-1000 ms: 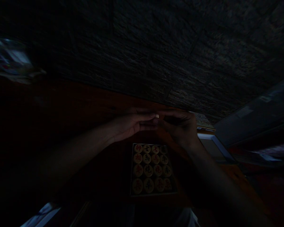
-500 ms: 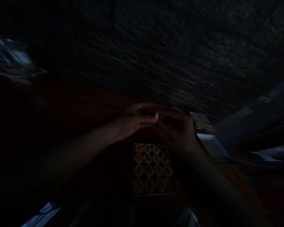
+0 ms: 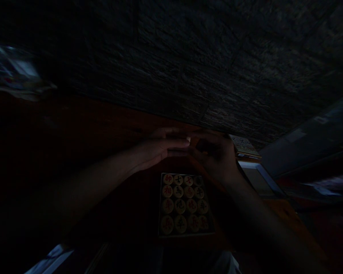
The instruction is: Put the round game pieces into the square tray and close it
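The light is very dim. My left hand reaches in from the left, its thumb stretched along the other fingers. Its tips meet the fingertips of my right hand, whose fingers are curled in a pinch. A small pale bit, apparently the edge of a Chinese chess piece, shows at the left thumb tip; the hands hide most of it. Nearer to me than both hands lies a shallow square box of round Chinese chess pieces, in rows with red and black characters.
Beyond my hands the reddish-brown table ends at a dark stone-textured wall. At the right lie a printed box and an open pale-rimmed tray or lid. Blurred, cluttered items stand at the far left.
The pale piece stood out between the fingertips half a second ago; now less of it shows. Both hands have shifted only slightly, and the box of pieces has stayed put.
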`<move>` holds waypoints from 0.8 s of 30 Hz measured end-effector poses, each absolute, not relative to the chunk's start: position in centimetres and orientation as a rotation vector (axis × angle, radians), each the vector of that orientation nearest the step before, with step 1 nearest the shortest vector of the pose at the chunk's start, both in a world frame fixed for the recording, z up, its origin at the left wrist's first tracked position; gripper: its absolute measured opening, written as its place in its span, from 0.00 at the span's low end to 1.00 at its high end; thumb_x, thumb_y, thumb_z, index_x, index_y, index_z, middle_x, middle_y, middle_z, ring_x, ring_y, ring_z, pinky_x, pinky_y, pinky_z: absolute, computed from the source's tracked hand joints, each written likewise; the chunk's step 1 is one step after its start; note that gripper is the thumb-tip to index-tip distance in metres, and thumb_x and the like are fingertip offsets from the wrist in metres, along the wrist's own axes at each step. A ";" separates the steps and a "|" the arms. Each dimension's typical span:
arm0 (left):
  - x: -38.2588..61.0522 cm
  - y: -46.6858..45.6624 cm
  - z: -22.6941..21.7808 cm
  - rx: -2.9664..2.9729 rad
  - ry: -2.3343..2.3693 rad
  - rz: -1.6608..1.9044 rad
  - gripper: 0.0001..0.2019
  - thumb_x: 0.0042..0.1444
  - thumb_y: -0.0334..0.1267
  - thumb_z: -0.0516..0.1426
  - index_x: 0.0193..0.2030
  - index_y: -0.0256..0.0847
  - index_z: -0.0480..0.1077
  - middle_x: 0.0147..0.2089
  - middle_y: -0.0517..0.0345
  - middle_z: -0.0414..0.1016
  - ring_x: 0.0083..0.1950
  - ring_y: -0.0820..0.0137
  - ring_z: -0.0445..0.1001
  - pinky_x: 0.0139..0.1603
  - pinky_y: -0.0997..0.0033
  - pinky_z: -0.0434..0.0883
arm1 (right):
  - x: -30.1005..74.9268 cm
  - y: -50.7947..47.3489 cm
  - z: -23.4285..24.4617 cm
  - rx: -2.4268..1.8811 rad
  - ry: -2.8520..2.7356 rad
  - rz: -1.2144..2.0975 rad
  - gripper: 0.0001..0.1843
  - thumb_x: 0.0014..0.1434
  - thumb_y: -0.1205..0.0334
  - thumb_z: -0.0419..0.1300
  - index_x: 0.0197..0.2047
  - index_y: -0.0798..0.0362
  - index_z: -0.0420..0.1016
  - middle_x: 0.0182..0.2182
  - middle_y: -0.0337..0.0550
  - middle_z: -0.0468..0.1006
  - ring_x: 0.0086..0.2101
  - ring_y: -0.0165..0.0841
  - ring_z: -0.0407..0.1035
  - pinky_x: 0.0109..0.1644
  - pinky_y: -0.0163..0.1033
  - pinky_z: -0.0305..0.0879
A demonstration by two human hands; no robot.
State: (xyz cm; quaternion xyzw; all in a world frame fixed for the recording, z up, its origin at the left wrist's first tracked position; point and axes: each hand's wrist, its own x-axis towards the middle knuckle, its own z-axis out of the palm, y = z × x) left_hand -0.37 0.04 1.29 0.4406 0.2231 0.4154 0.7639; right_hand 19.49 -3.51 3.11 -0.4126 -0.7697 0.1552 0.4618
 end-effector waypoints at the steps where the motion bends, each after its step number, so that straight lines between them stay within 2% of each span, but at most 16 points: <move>1: -0.4 0.0 1.3 0.954 0.491 0.910 0.15 0.52 0.24 0.71 0.47 0.36 0.80 0.44 0.53 0.83 0.44 0.67 0.84 0.55 0.58 0.81 | 19.5 -3.5 3.1 -1.034 -1.902 0.373 0.16 0.57 0.67 0.71 0.49 0.51 0.87 0.37 0.42 0.86 0.25 0.28 0.69 0.28 0.34 0.65; 5: -0.4 0.0 1.5 0.949 0.475 0.906 0.18 0.51 0.23 0.72 0.48 0.37 0.80 0.46 0.53 0.84 0.45 0.67 0.84 0.53 0.61 0.81 | 19.8 -3.4 2.9 -1.011 -1.951 0.348 0.18 0.57 0.68 0.70 0.51 0.49 0.87 0.39 0.42 0.86 0.26 0.27 0.70 0.29 0.34 0.66; 9: -0.4 0.1 1.4 0.958 0.460 0.861 0.09 0.59 0.32 0.70 0.45 0.36 0.80 0.43 0.53 0.84 0.43 0.67 0.84 0.50 0.62 0.81 | 19.9 -3.3 2.6 -0.946 -1.918 0.413 0.17 0.58 0.68 0.71 0.51 0.48 0.87 0.41 0.42 0.86 0.26 0.26 0.69 0.28 0.33 0.65; 11: -0.4 0.1 1.4 0.975 0.458 0.865 0.08 0.59 0.33 0.70 0.45 0.36 0.80 0.43 0.53 0.84 0.43 0.67 0.84 0.50 0.62 0.81 | 19.8 -3.3 2.6 -0.943 -1.907 0.432 0.16 0.58 0.68 0.71 0.50 0.49 0.88 0.39 0.42 0.86 0.25 0.26 0.68 0.27 0.33 0.64; 15: -0.3 0.0 1.5 0.969 0.492 0.941 0.13 0.54 0.26 0.72 0.46 0.35 0.80 0.44 0.53 0.84 0.45 0.67 0.84 0.55 0.62 0.80 | 19.6 -3.2 2.8 -0.981 -1.904 0.417 0.16 0.57 0.66 0.71 0.50 0.49 0.88 0.36 0.41 0.86 0.24 0.27 0.67 0.27 0.34 0.64; 19: -0.3 0.0 1.6 0.944 0.493 0.933 0.15 0.52 0.22 0.71 0.46 0.35 0.79 0.43 0.53 0.84 0.43 0.68 0.84 0.54 0.59 0.80 | 19.5 -3.4 3.0 -1.027 -1.897 0.428 0.15 0.58 0.65 0.71 0.49 0.49 0.88 0.34 0.41 0.86 0.23 0.27 0.67 0.27 0.35 0.63; 24: -0.5 -0.1 1.6 0.966 0.474 0.929 0.19 0.50 0.21 0.71 0.48 0.38 0.80 0.42 0.56 0.83 0.44 0.68 0.83 0.52 0.62 0.80 | 19.7 -3.5 2.8 -1.050 -1.914 0.428 0.18 0.58 0.67 0.71 0.52 0.51 0.87 0.40 0.44 0.86 0.26 0.28 0.70 0.28 0.34 0.63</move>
